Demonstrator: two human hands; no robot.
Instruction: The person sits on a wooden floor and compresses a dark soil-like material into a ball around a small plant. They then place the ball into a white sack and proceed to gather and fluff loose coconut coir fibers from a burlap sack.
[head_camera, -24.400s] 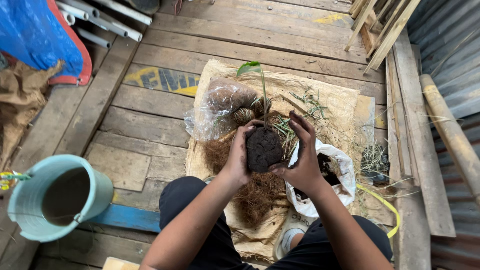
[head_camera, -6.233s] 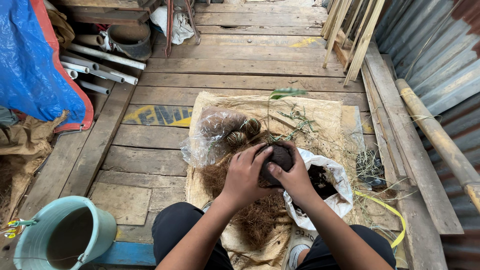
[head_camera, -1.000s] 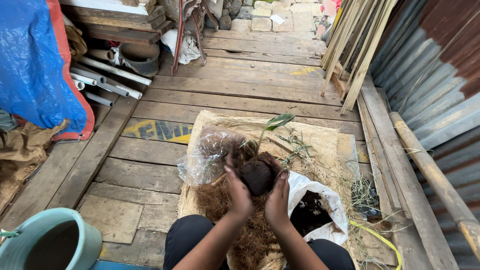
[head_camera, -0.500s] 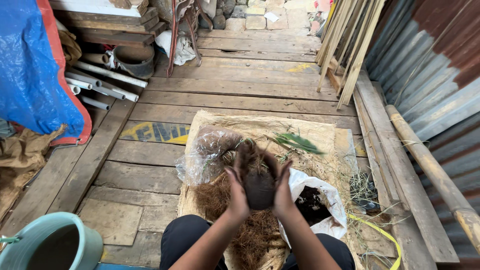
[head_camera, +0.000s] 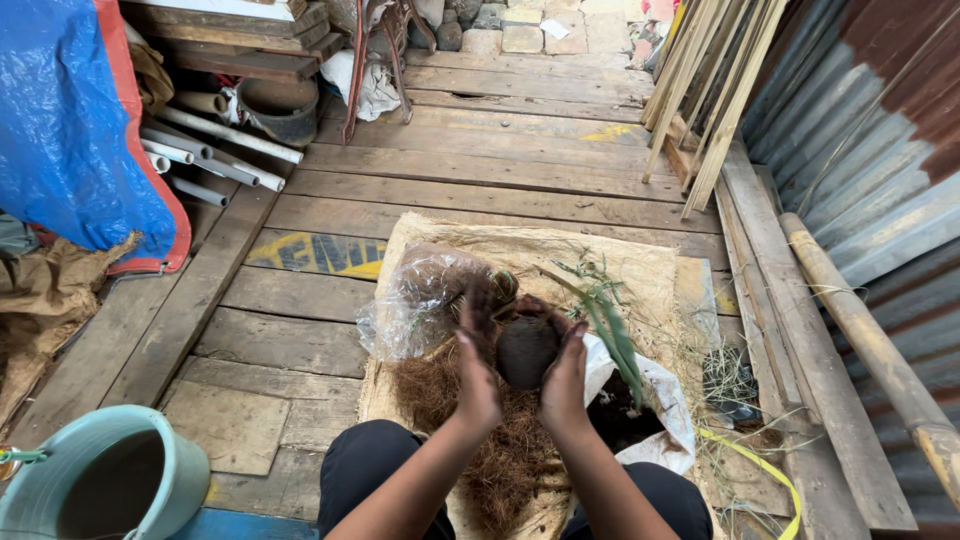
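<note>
Soil ball (head_camera: 527, 350) with a green shoot (head_camera: 605, 322) is cupped between the left hand (head_camera: 477, 352) and right hand (head_camera: 566, 372), palms pressed against it, above the burlap mat (head_camera: 520, 245). Shaping looks well advanced; brown fibre (head_camera: 510, 455) is not yet wrapped around it.

Both hands were close together over the burlap sheet (head_camera: 640, 265), the left hand (head_camera: 478, 358) and the right hand (head_camera: 566, 370) pressed on a dark soil ball (head_camera: 527, 350), so no room was between them. Just left stood a crumpled clear plastic bag (head_camera: 420, 300); just right lay a white sack of soil (head_camera: 655, 400) and long green leaves (head_camera: 610, 320) — both blocked a sideways way. Below the hands a heap of brown fibre (head_camera: 480, 440) covered the sheet. The far part of the sheet was bare, and the wooden floor (head_camera: 480, 170) beyond it was open. A teal bucket (head_camera: 110, 480) stood well apart at the left, bamboo poles (head_camera: 700, 110) at the right wall.
</note>
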